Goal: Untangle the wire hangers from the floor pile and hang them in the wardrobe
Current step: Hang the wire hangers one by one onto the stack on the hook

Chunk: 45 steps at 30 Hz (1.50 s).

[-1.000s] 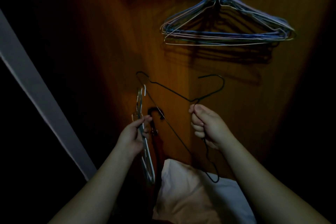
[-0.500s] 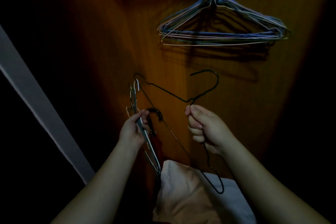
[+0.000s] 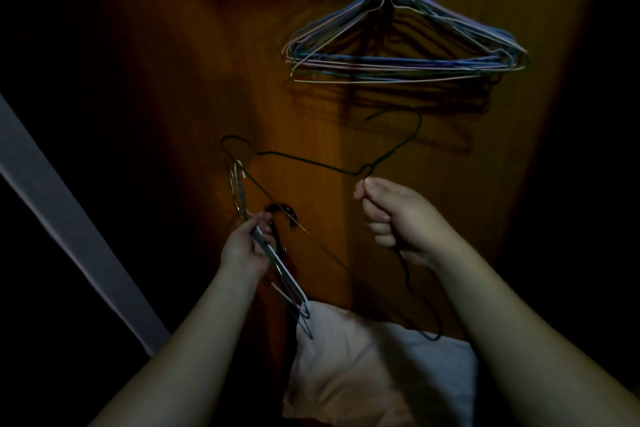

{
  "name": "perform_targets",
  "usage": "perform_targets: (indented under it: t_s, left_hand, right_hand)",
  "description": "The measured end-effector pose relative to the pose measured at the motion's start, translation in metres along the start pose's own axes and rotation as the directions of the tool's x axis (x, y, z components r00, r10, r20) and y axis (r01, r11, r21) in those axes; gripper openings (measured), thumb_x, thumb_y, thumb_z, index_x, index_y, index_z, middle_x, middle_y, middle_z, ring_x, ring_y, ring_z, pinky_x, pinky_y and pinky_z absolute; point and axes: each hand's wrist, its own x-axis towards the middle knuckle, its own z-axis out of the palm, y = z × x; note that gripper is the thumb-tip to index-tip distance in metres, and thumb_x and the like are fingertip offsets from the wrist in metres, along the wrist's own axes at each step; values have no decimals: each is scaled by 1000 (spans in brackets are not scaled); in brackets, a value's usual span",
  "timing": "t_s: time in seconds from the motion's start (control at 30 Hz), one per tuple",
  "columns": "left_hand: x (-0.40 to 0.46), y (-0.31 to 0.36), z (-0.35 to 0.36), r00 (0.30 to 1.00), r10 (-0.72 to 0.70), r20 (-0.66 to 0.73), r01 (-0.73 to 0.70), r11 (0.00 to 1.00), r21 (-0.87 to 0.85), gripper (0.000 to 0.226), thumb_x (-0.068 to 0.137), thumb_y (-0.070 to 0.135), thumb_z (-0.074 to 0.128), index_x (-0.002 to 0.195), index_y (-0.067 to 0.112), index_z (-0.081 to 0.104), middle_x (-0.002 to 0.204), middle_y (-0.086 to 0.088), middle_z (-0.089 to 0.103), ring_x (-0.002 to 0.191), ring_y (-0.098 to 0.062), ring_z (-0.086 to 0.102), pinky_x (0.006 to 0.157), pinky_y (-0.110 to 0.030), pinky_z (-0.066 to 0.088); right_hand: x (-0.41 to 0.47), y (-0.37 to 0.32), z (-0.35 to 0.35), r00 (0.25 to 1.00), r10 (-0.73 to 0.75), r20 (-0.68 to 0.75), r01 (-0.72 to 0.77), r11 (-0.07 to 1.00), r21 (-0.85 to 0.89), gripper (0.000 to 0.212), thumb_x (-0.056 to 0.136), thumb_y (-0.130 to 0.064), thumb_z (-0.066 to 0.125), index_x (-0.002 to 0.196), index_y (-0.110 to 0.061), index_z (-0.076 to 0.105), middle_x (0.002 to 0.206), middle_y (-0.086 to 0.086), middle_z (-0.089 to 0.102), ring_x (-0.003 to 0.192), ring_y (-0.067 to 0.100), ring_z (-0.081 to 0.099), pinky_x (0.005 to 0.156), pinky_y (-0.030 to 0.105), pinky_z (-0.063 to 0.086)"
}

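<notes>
Dark hanger (image 3: 311, 163) pinched in right hand (image 3: 398, 215) | bundle (image 3: 273, 260) gripped in left hand (image 3: 242, 250) | hook to be lifted clear, then raised toward hung hangers (image 3: 401, 48) above.

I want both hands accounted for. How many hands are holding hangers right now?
2. The left hand grips a small bunch of hangers, lower centre. The right hand pinches a dark hanger near its neck, centre right.

Dim interior. Brown wooden wardrobe panels (image 3: 207, 80) meet at a vertical corner; pale diagonal strip (image 3: 69, 236) at left; surroundings dark.
</notes>
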Motion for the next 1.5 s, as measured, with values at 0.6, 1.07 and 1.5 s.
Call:
perform_targets:
  t_s: [0.6,1.07,1.5]
  left_hand:
    - [-39,16,54,995,37,97,-46,995,93,14,102,16,48,97,8,57,81,-1,62,61,-7,53,37,-13,41]
    - [-83,59,126,959,165,228,-211,959,190,16,103,19,47,95,10,58,75,0,61,59,-11,52,36,-12,40]
    - [-106,73,152,933,221,283,-288,931,223,18,102,21,50,95,10,62,74,1,60,42,-6,54,37,-13,42]
  right_hand:
    - [60,-121,-59,860,-459,-222,35,489,-872,34,99,-48,45,95,-20,64,78,-7,58,69,1,50,63,28,34]
    - [102,-209,-58,686,-674,-273,51,419,-906,41,99,-47,45,88,-13,64,72,4,58,66,18,51,59,33,35]
    - [167,-240,-59,709,-633,-311,-15,427,-904,37,102,-42,40,103,-15,65,77,-2,59,74,16,56,64,31,41]
